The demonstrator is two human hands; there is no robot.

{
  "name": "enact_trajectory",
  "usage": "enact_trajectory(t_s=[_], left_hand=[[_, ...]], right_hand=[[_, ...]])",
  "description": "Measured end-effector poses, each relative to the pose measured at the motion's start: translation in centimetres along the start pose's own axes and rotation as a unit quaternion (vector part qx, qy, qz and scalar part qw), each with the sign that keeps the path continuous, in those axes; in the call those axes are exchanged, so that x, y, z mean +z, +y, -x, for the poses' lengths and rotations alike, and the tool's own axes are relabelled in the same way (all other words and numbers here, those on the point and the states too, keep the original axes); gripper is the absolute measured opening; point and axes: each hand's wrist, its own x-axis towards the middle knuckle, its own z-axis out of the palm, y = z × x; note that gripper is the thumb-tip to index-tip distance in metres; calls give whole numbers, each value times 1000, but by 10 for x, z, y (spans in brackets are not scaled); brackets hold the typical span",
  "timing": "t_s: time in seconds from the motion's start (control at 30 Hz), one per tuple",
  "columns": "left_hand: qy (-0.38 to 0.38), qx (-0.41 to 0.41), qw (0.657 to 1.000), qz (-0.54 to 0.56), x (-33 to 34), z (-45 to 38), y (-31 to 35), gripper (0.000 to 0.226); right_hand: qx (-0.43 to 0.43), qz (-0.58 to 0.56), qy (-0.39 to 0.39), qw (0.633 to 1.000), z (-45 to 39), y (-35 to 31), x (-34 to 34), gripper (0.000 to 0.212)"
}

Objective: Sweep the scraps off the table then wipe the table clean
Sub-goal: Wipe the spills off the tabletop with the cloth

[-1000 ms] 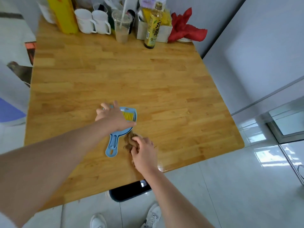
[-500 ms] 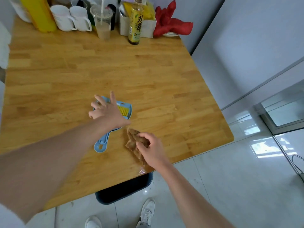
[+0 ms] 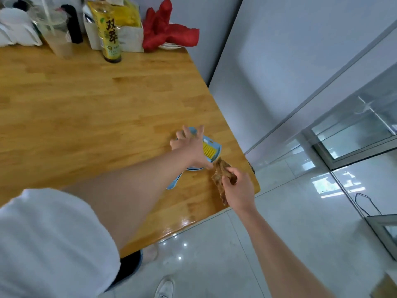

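Note:
A small blue dustpan (image 3: 211, 150) with a yellow comb strip lies on the wooden table (image 3: 90, 108) near its front right corner. My left hand (image 3: 190, 145) hovers over or rests on the pan with fingers spread. Just right of it my right hand (image 3: 238, 187) grips a crumpled brown cloth (image 3: 221, 176), which hangs down toward the table surface. The dustpan's handle (image 3: 174, 183) sticks out from under my left forearm.
At the table's far edge stand a yellow-labelled bottle (image 3: 110, 37), a plastic cup with a straw (image 3: 57, 37), white mugs (image 3: 17, 29), a box (image 3: 131, 33) and a red cloth (image 3: 167, 29). A dark bin (image 3: 131, 265) sits on the floor below the table edge. A grey wall runs along the right.
The view has swung left and closer. My right hand has lifted the brown cloth off the table; my left hand stays spread over the dustpan.

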Motion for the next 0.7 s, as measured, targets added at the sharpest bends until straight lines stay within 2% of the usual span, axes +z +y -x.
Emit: enact_trajectory(t_s=[0.23,0.4,0.53,0.7], left_hand=[[-25,55,997,-52,28,-20,32,140],[-17,64,997,-27,29,-10,19,134],[25,23,998,46,12,11,-49,108],[21,-64,996,55,3,59,-180,91]], right_hand=[[5,14,-16,1000,-1,36,0,26],[16,48,-53,997,5,36,7,26],[42,73,-60,995,24,19,17,21],[10,66,-44,997,86,-11,69,29]])
